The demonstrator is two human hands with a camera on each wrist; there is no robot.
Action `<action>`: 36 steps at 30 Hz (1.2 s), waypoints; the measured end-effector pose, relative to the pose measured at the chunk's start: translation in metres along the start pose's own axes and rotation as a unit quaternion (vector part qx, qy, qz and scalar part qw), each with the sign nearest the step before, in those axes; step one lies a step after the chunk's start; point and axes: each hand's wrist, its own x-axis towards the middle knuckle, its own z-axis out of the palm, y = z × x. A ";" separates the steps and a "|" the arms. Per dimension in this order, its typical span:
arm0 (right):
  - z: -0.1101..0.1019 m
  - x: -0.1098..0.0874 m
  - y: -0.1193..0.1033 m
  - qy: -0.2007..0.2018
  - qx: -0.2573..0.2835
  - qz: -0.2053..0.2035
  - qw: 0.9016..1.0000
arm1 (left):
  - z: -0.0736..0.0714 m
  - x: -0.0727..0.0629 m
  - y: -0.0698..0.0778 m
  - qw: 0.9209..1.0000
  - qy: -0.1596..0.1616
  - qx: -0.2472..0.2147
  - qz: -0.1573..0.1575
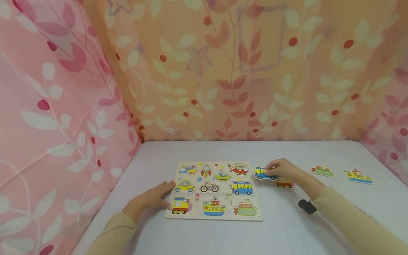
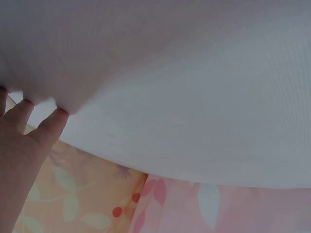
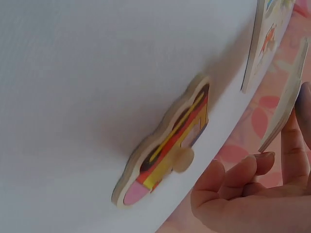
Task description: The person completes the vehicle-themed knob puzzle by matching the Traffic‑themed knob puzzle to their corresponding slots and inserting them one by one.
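Pinching the bus piece [image 1: 259, 173] between thumb and fingers of the right hand [image 1: 285, 169], just beside the right edge of the puzzle board [image 1: 196, 213]. Touching the left edge of this board with the left hand [image 1: 156, 194], with extended fingers. Seeing the train piece [image 1: 283, 182] near the board's right side, and farther right of the board the submarine piece [image 1: 322, 171], then the ship piece [image 1: 358, 176].

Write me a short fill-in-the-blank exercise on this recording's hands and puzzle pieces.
1. The right hand holds the ____ piece.
2. In the head view, the left hand is at the ____ edge of the puzzle board.
3. Right of the loose submarine piece in that view lies the ____ piece.
4. The right wrist view shows a round knob on the ____ piece.

Missing words: bus; left; ship; train.
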 end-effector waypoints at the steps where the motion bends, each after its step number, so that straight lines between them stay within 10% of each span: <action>1: 0.002 0.000 -0.001 0.002 0.004 -0.001 1.000 | 0.000 0.000 0.000 1.000 0.000 0.001 0.000; 36: 0.056 0.002 -0.023 -0.039 0.031 -0.037 0.998 | -0.001 0.000 0.001 1.000 0.000 -0.004 -0.005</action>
